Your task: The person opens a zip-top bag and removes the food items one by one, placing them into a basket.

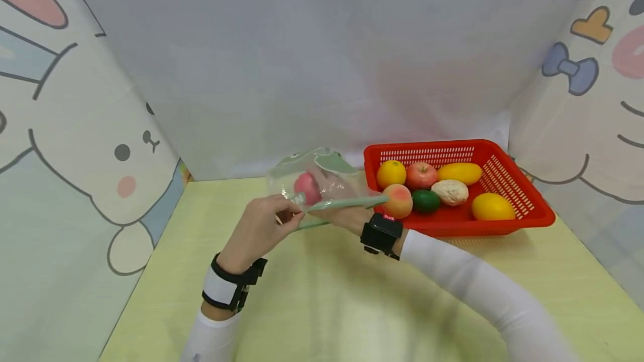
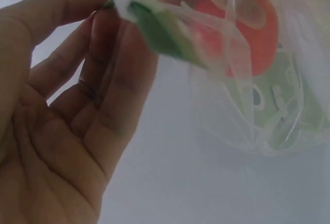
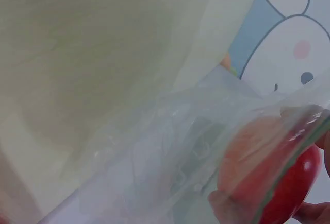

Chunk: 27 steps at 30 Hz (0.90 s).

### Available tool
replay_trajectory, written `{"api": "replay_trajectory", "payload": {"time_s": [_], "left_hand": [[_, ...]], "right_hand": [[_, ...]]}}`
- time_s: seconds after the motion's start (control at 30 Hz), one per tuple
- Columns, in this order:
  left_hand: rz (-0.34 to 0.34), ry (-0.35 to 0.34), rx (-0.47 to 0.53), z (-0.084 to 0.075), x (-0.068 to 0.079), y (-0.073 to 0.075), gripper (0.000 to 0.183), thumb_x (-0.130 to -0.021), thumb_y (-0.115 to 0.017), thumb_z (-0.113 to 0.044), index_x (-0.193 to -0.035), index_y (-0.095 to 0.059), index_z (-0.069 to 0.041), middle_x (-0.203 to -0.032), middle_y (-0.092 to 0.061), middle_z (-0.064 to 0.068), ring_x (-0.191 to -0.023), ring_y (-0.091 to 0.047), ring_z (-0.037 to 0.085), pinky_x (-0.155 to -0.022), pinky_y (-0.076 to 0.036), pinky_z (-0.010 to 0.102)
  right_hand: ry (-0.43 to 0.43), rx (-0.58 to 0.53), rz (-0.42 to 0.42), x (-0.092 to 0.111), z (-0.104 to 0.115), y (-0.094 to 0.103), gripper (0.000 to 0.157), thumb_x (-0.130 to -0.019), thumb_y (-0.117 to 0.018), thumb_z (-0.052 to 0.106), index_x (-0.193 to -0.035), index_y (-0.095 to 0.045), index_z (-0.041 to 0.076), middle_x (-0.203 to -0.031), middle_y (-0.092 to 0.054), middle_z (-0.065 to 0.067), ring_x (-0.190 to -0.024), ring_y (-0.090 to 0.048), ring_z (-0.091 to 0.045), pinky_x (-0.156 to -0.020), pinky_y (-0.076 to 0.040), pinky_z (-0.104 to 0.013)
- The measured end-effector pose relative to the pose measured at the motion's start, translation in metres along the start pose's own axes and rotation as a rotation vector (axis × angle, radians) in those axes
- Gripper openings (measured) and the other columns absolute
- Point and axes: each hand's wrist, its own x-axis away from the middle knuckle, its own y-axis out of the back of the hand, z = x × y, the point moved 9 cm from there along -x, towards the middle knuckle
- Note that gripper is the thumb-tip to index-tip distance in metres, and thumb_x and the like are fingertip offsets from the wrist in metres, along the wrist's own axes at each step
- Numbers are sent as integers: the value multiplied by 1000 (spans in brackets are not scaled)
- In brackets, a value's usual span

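A clear plastic bag [image 1: 334, 163] with green print and a green edge is held up over the table. At its near edge my left hand [image 1: 264, 225] pinches the rim between thumb and fingertips. My right hand [image 1: 347, 218] reaches through the mouth into the bag. Inside, its fingers hold a smooth red fruit [image 3: 296, 183], which also shows through the plastic in the left wrist view. The fruit's exact kind is unclear behind the film. Right of the right wrist, a peach [image 1: 398, 201] lies in a red basket [image 1: 525, 189].
Also in the basket are an orange [image 1: 391, 174], an apple [image 1: 421, 176], a yellow mango-like fruit [image 1: 460, 173], a dark green fruit [image 1: 425, 201], a pale wrinkled item [image 1: 450, 192] and a lemon [image 1: 493, 206]. Behind the pale yellow table [image 1: 322, 306] hangs a white cloth [image 1: 322, 71].
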Motion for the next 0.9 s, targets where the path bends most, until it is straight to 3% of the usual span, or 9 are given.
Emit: {"api": "replay_trajectory", "payload": {"time_s": [0.03, 0.1, 0.27, 0.37, 0.63, 0.9], "left_hand": [[13, 17, 1, 3, 0, -1, 4, -85, -72, -13, -84, -75, -11, -76, -67, -5, -63, -59, 1, -60, -51, 16], [40, 55, 3, 8, 0, -4, 4, -84, -72, -12, -84, -76, -10, -77, -68, -5, -64, -59, 1, -60, -51, 16], [68, 122, 1, 17, 0, -8, 3, -83, -73, -11, -84, -76, -8, -77, -71, -3, -63, -61, 2, -58, -50, 16], [69, 148, 2, 21, 0, -9, 3, -84, -74, -11, -85, -75, -9, -78, -72, -2, -64, -62, 3, -58, -50, 16], [120, 182, 3, 25, -1, -18, 3, -85, -72, -10, -84, -75, -10, -78, -71, -2, -66, -62, 4, -57, -50, 15], [91, 187, -56, 30, -1, -19, 5, -83, -73, -9, -80, -74, -13, -73, -70, -3, -63, -60, 2, -55, -48, 16]], "right_hand": [[16, 60, -23, 5, 3, 1, 76, -78, -78, 42, -138, -44, 11, -121, -62, -4, -101, -63, -18, -87, -57, -30], [35, 64, -42, 17, 10, 4, 77, -77, -80, 39, -138, -45, 9, -129, -60, -7, -109, -63, -21, -91, -56, -34], [65, -103, -25, 42, 22, 9, 67, -75, -83, 33, -130, -51, 13, -122, -62, 0, -105, -62, -14, -84, -58, -28], [87, -141, -2, 56, 28, 10, 65, -73, -84, 36, -129, -53, 21, -122, -61, 9, -107, -58, -7, -84, -56, -24], [273, 38, 134, 105, 46, 8, 91, -75, -84, 36, -149, -33, 22, -144, -47, -2, -121, -56, -18, -91, -56, -30], [388, 29, 204, 137, 44, 14, 88, -75, -83, 40, -148, -37, 23, -147, -44, -2, -125, -53, -19, -90, -56, -30]]}}
